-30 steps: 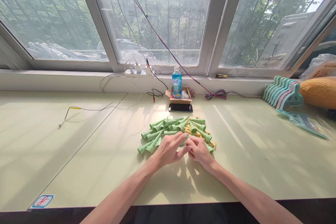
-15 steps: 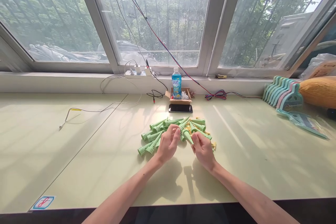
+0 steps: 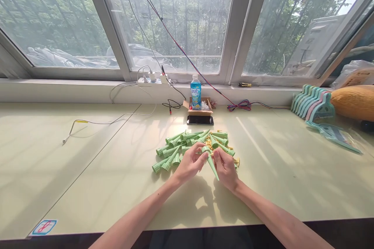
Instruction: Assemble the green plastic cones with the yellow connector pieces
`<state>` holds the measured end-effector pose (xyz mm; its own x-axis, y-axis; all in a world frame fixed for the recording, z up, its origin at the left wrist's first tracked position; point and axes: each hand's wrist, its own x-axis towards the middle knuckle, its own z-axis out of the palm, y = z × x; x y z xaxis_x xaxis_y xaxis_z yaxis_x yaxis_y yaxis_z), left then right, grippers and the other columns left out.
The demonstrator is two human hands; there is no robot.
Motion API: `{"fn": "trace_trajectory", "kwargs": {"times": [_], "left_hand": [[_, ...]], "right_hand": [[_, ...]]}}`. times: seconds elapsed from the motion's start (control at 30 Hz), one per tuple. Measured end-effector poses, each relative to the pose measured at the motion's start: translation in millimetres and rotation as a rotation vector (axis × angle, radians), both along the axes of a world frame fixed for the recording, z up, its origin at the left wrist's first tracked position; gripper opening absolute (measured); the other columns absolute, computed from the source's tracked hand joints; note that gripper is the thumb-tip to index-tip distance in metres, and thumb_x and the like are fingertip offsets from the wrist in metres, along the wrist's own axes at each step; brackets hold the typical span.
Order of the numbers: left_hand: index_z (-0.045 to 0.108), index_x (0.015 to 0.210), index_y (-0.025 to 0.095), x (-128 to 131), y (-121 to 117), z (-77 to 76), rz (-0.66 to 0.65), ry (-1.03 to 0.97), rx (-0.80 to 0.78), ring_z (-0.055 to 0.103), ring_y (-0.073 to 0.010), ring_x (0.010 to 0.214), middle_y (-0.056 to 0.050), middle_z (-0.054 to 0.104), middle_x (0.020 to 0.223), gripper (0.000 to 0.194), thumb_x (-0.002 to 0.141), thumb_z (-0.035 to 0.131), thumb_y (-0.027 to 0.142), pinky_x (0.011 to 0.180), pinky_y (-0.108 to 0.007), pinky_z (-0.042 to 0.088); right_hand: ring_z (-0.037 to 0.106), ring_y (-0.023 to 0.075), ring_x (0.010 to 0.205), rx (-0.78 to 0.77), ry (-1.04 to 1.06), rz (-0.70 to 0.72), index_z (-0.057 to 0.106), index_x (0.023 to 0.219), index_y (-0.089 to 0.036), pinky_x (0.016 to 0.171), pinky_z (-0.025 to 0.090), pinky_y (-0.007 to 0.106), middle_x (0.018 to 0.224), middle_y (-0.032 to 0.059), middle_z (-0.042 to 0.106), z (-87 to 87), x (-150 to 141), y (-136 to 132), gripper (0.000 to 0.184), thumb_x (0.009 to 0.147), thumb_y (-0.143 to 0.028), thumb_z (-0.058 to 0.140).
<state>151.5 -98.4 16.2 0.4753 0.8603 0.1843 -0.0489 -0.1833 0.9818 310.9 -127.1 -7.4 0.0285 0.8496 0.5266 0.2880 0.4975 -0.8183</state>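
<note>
Left hand (image 3: 189, 163) pinches tapered green plastic cone (image 3: 211, 165); right hand (image 3: 226, 167) narrowed, contents unclear. Loose pinch could drop cone.

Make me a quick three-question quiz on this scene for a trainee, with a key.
1. Open: What stands upright in the small cardboard box behind the black phone?
2. True or false: The narrow tip of the held green cone points toward the window.
3. Multiple choice: Which grip is at the held green cone's wide end? A) left B) right C) neither

Key:
1. A bottle with blue contents and a white cap.
2. False; it points down toward the near edge of the table.
3. A, the left grip.
</note>
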Motion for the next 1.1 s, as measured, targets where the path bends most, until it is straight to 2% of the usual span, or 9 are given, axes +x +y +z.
{"fn": "trace_trajectory", "kwargs": {"times": [0.2,0.33,0.47,0.6,0.67,0.73,0.8,0.9,1.1], "left_hand": [[0.053,0.120,0.017,-6.0,1.7,0.0,-0.009,0.145,0.176,0.045,-0.0089,0.056,0.002,0.050,0.073,0.035,0.095,0.056,0.042,0.051,-0.021,0.041],[0.055,0.120,0.017,-8.8,3.1,-0.2,-0.004,0.230,0.367,0.052,-0.0106,0.066,-0.006,0.059,0.096,0.030,0.097,0.054,0.036,0.059,-0.023,0.048],[0.054,0.123,0.020,-8.7,3.2,-2.3,-0.013,0.279,0.459,0.055,-0.0116,0.071,-0.008,0.057,0.105,0.028,0.098,0.051,0.033,0.060,-0.023,0.050],[0.045,0.131,0.022,-4.6,1.4,-2.6,0.054,0.256,0.383,0.054,-0.0087,0.061,-0.010,0.058,0.110,0.037,0.099,0.049,0.039,0.052,-0.022,0.048],[0.045,0.125,0.020,-2.7,0.8,-1.7,0.118,0.213,0.321,0.052,-0.0077,0.055,-0.007,0.060,0.103,0.035,0.099,0.047,0.044,0.048,-0.021,0.044],[0.052,0.104,0.018,-1.9,1.0,-0.2,0.190,0.176,0.277,0.049,-0.0084,0.050,-0.001,0.060,0.079,0.032,0.100,0.041,0.049,0.048,-0.021,0.041],[0.052,0.077,0.018,-1.9,1.7,1.4,0.217,0.160,0.241,0.045,-0.0094,0.046,0.003,0.049,0.056,0.047,0.101,0.034,0.053,0.048,-0.022,0.038],[0.048,0.053,0.017,-1.9,2.6,2.3,0.157,0.130,0.150,0.041,-0.0094,0.041,0.002,0.042,0.045,0.065,0.098,0.032,0.061,0.045,-0.023,0.033],[0.054,0.048,0.015,-1.2,2.5,-3.2,0.011,0.095,-0.081,0.040,-0.0091,0.034,0.000,0.042,0.038,0.075,0.096,0.030,0.067,0.040,-0.022,0.027]], "right_hand": [[0.036,0.0109,0.048,-0.137,0.088,0.051,0.036,0.066,-0.022,0.046,0.031,0.026,0.055,-0.0043,0.039,-3.1,-1.0,1.4,0.043,0.103,-0.043,0.038],[0.034,0.0101,0.045,-0.208,0.130,0.061,0.036,0.064,-0.022,0.044,0.030,0.025,0.053,-0.0050,0.038,-5.2,-0.6,3.5,0.046,0.101,-0.049,0.041],[0.034,0.0096,0.043,-0.249,0.158,0.072,0.035,0.063,-0.022,0.042,0.029,0.025,0.050,-0.0057,0.037,-3.5,-0.7,3.2,0.047,0.100,-0.052,0.042],[0.033,0.0094,0.043,-0.256,0.210,0.049,0.036,0.066,-0.023,0.041,0.028,0.024,0.050,-0.0066,0.036,0.3,-3.1,1.0,0.045,0.100,-0.052,0.043],[0.033,0.0095,0.044,-0.237,0.243,0.032,0.037,0.068,-0.023,0.042,0.028,0.024,0.052,-0.0067,0.037,0.9,-4.1,0.2,0.044,0.100,-0.052,0.043],[0.033,0.0098,0.045,-0.212,0.262,0.010,0.037,0.070,-0.023,0.042,0.029,0.024,0.053,-0.0066,0.037,0.3,-4.5,0.1,0.043,0.101,-0.052,0.043],[0.034,0.0101,0.045,-0.184,0.260,-0.011,0.038,0.071,-0.023,0.043,0.030,0.024,0.053,-0.0065,0.037,-1.0,-4.3,0.3,0.042,0.101,-0.052,0.042],[0.035,0.0105,0.046,-0.127,0.216,-0.012,0.041,0.074,-0.023,0.045,0.031,0.025,0.054,-0.0063,0.037,-2.4,-3.5,0.6,0.039,0.102,-0.049,0.041],[0.034,0.0108,0.049,-0.025,0.068,0.062,0.045,0.076,-0.022,0.046,0.030,0.025,0.059,-0.0046,0.038,-2.0,-2.5,-0.8,0.035,0.104,-0.042,0.039]]}}
